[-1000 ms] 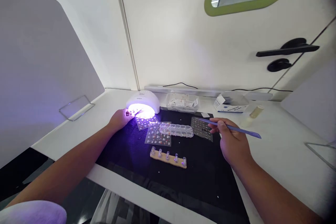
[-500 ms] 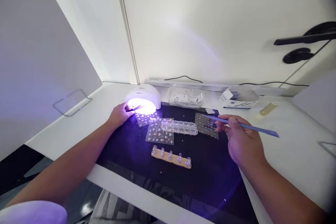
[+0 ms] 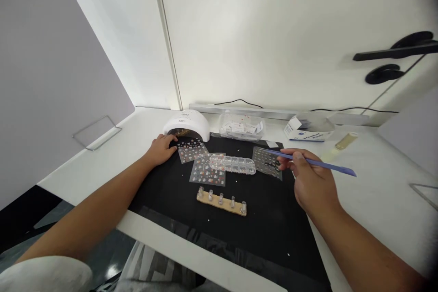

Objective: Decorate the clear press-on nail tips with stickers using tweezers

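Observation:
My left hand (image 3: 160, 149) rests at the mouth of the white nail lamp (image 3: 186, 124), fingers curled round a small thing I cannot make out. My right hand (image 3: 310, 182) pinches a thin blue stick (image 3: 320, 163), whose far tip hovers over a dark sticker sheet (image 3: 267, 161). Between the hands, on the black mat (image 3: 267, 219), lie two more sticker sheets (image 3: 207, 171), a clear compartment box (image 3: 232, 164) and a wooden strip (image 3: 221, 202) with several clear nail tips standing on it.
Behind the mat stand a clear plastic tub (image 3: 241, 128) of small packets, a white and blue carton (image 3: 307, 131) and a small yellowish bottle (image 3: 346, 140) lying down. Grey divider panels stand left (image 3: 51, 77) and right. A cable runs along the wall.
The lamp's violet light has gone out. My left hand has stayed at the lamp's mouth. The right hand with the blue stick has barely shifted.

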